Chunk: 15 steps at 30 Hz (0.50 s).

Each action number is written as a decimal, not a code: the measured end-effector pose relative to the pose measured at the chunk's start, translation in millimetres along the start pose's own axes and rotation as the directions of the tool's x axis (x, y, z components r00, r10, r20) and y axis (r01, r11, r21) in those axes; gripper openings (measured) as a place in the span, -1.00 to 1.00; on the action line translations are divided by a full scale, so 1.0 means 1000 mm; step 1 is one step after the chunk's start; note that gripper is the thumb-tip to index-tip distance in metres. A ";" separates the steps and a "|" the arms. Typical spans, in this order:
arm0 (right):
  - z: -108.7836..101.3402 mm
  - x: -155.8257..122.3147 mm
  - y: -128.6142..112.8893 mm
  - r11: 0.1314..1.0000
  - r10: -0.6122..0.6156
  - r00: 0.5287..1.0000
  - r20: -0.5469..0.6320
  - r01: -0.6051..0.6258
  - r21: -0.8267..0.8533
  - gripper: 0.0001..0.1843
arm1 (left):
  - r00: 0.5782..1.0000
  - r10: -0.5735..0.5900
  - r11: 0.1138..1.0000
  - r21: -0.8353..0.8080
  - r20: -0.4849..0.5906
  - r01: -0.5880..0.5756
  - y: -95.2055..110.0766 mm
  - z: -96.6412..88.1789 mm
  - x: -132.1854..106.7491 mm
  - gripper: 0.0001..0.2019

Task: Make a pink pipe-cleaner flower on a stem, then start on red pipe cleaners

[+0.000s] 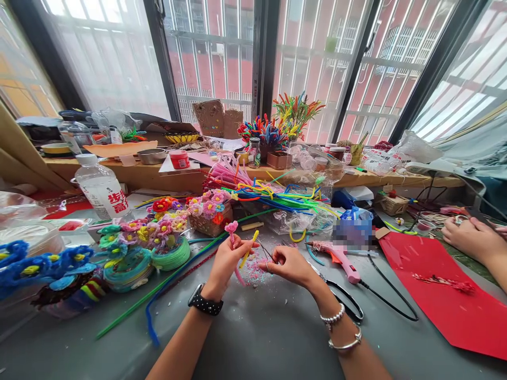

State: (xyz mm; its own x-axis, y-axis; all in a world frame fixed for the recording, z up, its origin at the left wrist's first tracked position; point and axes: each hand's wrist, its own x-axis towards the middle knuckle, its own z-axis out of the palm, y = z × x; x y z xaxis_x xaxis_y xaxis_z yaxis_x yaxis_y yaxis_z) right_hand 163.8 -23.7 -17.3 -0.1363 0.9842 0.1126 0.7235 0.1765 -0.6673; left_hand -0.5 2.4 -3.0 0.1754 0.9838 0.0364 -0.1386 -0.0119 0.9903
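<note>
My left hand [227,261] is closed around a pink pipe-cleaner flower [231,228], whose fuzzy stem comes out below the palm. Between its thumb and forefinger it also pinches a short yellow pipe cleaner [249,250], slanting upward. My right hand [291,266] grips small dark scissors [266,251], their thin blades pointing left at the yellow piece; the handles are partly covered by my fingers. Under both hands, pink and coloured fuzz clippings [256,271] lie scattered on the grey tabletop [261,332].
On the right are a pink glue gun [343,262] with a black cord, a red sheet [443,295] and another person's hands [471,237]. Leftward stand pipe-cleaner flower baskets [170,254] and a water bottle [102,190]. Bundled pipe cleaners [273,196] lie ahead.
</note>
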 end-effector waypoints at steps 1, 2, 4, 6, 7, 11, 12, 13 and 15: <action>-0.002 0.000 0.000 1.000 0.001 1.000 0.005 -0.001 0.005 -0.50 | 1.000 0.010 1.000 0.004 -0.008 -0.010 0.000 0.000 0.000 -0.60; -0.003 -0.001 0.000 1.000 0.003 1.000 0.009 -0.003 0.013 -0.50 | 1.000 0.021 1.000 0.010 -0.016 -0.021 0.000 0.000 0.000 -0.60; -0.004 -0.001 0.000 0.999 0.004 1.000 0.020 -0.005 0.032 -0.51 | 0.998 0.046 0.999 0.026 -0.034 -0.045 0.000 0.001 0.000 -0.59; -0.005 -0.001 0.001 0.999 -0.001 0.999 0.036 0.000 0.049 -0.51 | 0.997 0.068 0.997 0.043 -0.045 -0.066 0.000 0.003 0.000 -0.60; -0.004 -0.001 0.001 0.999 -0.005 0.999 0.039 0.002 0.053 -0.51 | 0.996 0.076 0.996 0.052 -0.045 -0.073 0.000 0.003 -0.001 -0.60; -0.004 -0.001 0.001 0.999 0.011 1.000 0.027 -0.012 0.049 -0.52 | 0.994 0.102 0.991 0.085 -0.042 -0.098 0.001 0.005 -0.002 -0.61; -0.005 -0.001 0.000 0.999 0.017 1.000 0.026 -0.019 0.050 -0.53 | 0.993 0.106 0.990 0.096 -0.043 -0.101 0.001 0.005 -0.002 -0.61; -0.005 -0.001 0.000 0.998 0.022 0.999 0.028 -0.023 0.054 -0.53 | 0.993 0.108 0.989 0.107 -0.045 -0.103 0.001 0.006 -0.003 -0.62; -0.007 -0.001 -0.002 0.997 0.027 0.999 0.031 -0.030 0.069 -0.54 | 0.993 0.112 0.986 0.128 -0.048 -0.105 0.001 0.006 -0.003 -0.62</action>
State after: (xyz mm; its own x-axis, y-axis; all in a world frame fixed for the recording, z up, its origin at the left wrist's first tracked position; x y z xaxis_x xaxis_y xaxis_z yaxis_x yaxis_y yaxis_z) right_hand 167.2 -25.1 -11.5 -0.1373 0.9880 0.0714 0.6790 0.1463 -0.7194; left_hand 4.7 -1.8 -1.3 0.1120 0.9837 0.1410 -0.0309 -0.1384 0.9899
